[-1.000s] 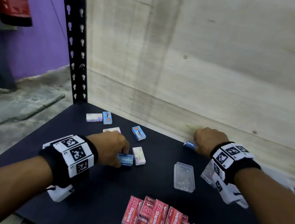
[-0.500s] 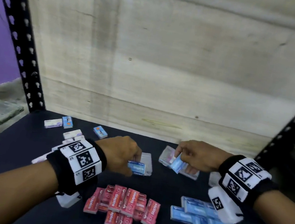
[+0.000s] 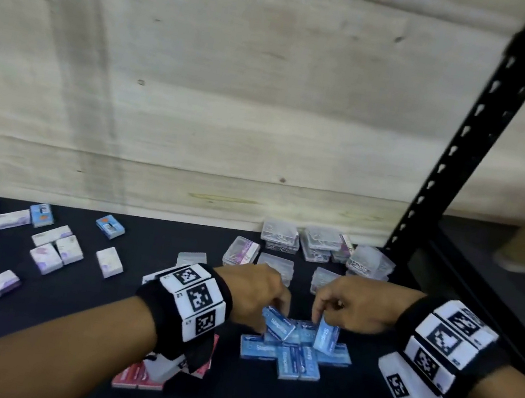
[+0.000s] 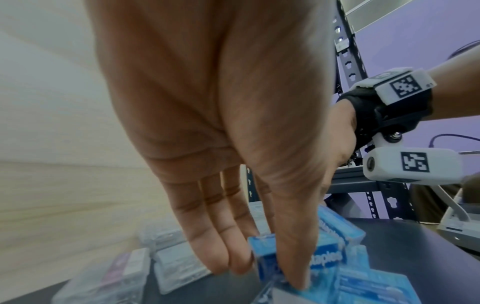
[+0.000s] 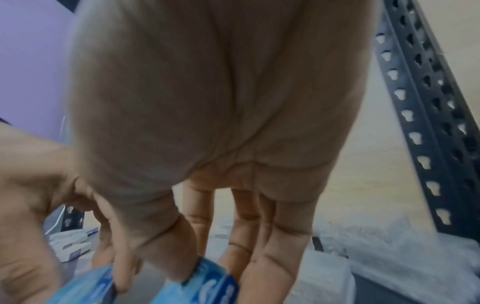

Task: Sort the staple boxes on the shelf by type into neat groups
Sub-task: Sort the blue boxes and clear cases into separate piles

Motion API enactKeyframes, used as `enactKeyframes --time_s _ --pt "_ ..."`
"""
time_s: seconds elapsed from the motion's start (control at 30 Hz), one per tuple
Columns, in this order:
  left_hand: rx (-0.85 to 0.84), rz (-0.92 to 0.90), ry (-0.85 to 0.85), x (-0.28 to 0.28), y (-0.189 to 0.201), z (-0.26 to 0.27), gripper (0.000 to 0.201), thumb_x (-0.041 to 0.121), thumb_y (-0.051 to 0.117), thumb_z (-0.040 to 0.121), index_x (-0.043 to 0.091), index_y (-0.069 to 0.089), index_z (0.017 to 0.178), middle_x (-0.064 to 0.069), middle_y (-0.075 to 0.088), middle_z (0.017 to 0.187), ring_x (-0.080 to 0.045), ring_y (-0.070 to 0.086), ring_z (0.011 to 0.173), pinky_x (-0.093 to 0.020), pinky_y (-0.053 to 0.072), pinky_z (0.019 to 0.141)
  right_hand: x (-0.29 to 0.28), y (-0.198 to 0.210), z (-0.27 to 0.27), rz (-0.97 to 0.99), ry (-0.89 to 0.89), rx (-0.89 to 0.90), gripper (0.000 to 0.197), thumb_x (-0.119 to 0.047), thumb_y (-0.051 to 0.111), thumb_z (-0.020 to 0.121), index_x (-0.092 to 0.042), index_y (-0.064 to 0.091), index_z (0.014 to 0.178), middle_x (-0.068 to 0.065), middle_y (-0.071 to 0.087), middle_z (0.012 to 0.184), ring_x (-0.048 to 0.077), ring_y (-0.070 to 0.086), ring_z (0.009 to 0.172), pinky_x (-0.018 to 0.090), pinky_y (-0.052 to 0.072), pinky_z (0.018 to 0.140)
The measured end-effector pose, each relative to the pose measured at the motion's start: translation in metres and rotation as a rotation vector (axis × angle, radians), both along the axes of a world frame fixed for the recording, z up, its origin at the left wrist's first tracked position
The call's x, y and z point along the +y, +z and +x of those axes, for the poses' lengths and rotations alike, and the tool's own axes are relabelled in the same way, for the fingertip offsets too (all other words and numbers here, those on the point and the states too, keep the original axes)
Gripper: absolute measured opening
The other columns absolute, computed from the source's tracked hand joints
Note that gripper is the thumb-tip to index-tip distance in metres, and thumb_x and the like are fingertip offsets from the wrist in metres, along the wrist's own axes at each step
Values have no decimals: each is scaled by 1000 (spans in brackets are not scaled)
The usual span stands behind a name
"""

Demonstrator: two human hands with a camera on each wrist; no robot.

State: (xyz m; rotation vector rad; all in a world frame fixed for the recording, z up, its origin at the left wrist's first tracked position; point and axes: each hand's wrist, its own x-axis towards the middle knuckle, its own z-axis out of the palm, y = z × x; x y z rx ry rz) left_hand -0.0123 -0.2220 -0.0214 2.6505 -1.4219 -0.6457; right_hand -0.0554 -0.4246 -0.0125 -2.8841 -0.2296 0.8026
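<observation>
Head view: left hand (image 3: 251, 296) pinches a blue staple box (image 3: 278, 326), right hand (image 3: 354, 306) pinches another blue box (image 3: 325, 338), both tilted over the blue pile (image 3: 294, 353) on the shelf (image 3: 60, 321); white boxes (image 3: 54, 249) lie well left; clear cases (image 3: 323, 243) sit behind.

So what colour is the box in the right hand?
Light blue box, pinched by the right hand; clearest in the head view.

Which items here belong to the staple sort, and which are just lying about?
In the job:
- left hand, pinching a blue staple box
- right hand, pinching another blue box
- blue pile
- red boxes
- white-purple boxes
- clear cases, contents unclear

Just there:
- shelf upright
- wooden back panel
</observation>
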Motion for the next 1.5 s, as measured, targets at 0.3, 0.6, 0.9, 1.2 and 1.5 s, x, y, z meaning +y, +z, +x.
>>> enactKeyframes --time_s 0.3,0.6,0.9,1.2,1.5 --pt "-11 29 28 -11 -10 -3 63 36 71 86 19 45 142 -4 49 132 -22 51 117 -35 46 98 -13 -23 -11 125 -110 -46 38 -39 62 95 -31 56 131 -14 63 111 4 61 96 15 46 80" --pt "-89 131 224 -17 -27 -18 67 71 60 76 13 56 108 -5 56 109 -23 56 98 -32 48 78 -9 -29 -26 7 -29 -117 76 -55 74 79 -22 45 141 -4 49 133 13 52 114 28 46 98" --pt "-43 228 218 13 -9 -9 61 53 70 80 20 54 129 2 55 123 -19 56 107 -36 51 91 -40 -21 -31 -122 -146 -103 67 -47 73 82 -29 44 140 -2 52 130 16 54 112 30 46 96" --pt "-59 239 288 12 -7 10 64 45 74 79 21 53 134 1 57 129 -20 57 113 -37 51 94 -64 -45 -28 -343 -416 -151 62 -79 36 87 -20 50 71 -2 52 80 20 55 81 31 45 73" --pt "-41 260 239 20 -10 6 65 53 73 76 25 53 131 5 58 122 -16 57 104 -36 52 90 -85 -34 -40 -173 -126 21 74 -11 51 88 -47 27 148 -5 45 119 13 52 104 29 44 94"
